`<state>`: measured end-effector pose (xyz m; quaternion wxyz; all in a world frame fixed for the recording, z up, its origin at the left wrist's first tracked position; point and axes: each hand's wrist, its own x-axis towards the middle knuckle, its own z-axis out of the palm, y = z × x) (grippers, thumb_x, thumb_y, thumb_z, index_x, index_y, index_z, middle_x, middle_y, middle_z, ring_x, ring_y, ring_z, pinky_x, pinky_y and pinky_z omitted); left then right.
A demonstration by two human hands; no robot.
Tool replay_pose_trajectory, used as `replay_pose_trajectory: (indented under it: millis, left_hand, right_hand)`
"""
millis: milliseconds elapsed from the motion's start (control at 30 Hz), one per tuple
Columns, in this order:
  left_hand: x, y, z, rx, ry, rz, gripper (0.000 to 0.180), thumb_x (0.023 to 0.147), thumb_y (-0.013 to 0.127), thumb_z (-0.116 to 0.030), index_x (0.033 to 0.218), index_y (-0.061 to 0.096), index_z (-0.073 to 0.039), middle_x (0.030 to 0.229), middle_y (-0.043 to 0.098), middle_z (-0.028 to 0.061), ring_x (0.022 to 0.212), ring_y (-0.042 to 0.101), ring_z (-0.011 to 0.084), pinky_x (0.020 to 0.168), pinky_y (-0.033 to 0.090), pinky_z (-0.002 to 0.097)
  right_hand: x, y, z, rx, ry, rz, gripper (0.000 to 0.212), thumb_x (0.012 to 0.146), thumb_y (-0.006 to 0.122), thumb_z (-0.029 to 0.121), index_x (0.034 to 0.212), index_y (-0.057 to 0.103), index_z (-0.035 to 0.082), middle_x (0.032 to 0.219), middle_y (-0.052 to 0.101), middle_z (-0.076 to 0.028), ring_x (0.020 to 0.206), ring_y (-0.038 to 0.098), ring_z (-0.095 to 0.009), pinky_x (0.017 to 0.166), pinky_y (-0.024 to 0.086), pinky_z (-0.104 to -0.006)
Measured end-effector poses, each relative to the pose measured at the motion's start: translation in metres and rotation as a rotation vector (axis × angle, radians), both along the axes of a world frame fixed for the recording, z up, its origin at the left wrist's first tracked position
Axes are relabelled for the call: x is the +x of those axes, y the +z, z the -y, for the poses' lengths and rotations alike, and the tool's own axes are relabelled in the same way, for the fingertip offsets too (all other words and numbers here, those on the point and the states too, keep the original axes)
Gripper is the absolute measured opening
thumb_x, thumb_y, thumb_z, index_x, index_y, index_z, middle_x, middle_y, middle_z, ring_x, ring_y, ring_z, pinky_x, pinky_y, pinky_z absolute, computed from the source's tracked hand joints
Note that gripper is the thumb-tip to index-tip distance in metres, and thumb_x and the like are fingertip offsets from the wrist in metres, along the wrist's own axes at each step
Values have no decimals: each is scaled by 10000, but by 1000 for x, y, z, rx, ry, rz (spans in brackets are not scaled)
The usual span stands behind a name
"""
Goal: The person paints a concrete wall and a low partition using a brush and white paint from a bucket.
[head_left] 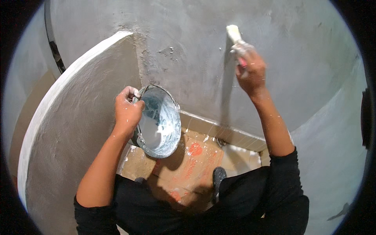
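Observation:
My left hand [128,107] is closed on the handle and rim of a paint bucket [169,135], which hangs tilted over the floor. White paint [150,131] lies in the bottom, and streaks of it coat the inner wall. Up and to the right, my right hand [250,68] grips a paintbrush [234,33], its pale bristles pointing up at the grey wall [196,51]. The hand is slightly blurred, and a bit of pink shows between its fingers. Whether the bristle tips touch the wall I cannot tell. White spatters dot both hands.
To the left stands a curved low partition [90,105] with a white-painted top edge [51,94]. Cardboard [196,156] spotted with paint covers the floor under my feet. A tiled strip [219,131] runs along the wall's base. My shoe [218,180] shows below.

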<state>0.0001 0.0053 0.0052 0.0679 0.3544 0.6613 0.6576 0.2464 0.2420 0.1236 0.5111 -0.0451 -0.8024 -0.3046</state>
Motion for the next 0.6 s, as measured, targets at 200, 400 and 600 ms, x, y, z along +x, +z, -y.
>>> replay_pose_trajectory:
  millis: [200, 400, 600]
  left_hand:
    - [5, 7, -5, -31, -10, -5, 194, 721, 579, 95, 815, 516, -62, 733, 491, -31, 656, 472, 66, 589, 394, 230]
    - [5, 7, 5, -27, 0, -1, 218, 724, 571, 107, 840, 511, -67, 757, 487, -22, 660, 470, 76, 596, 403, 231]
    - [3, 1, -3, -28, -16, 0, 220, 717, 555, 118, 813, 507, -74, 750, 476, -27, 670, 473, 78, 608, 404, 226]
  right_hand:
    - [19, -186, -45, -86, -56, 481, 179, 838, 612, 71, 1011, 640, 39, 979, 657, -185, 939, 667, -349, 789, 569, -443]
    - [14, -73, -30, -790, -84, 374, 190, 784, 638, 50, 958, 675, 117, 988, 667, -151, 945, 654, -340, 748, 511, -454]
    - [27, -29, -25, 19, 9, -33, 161, 847, 635, 100, 1002, 639, 58, 926, 663, -156, 867, 670, -323, 701, 568, -402]
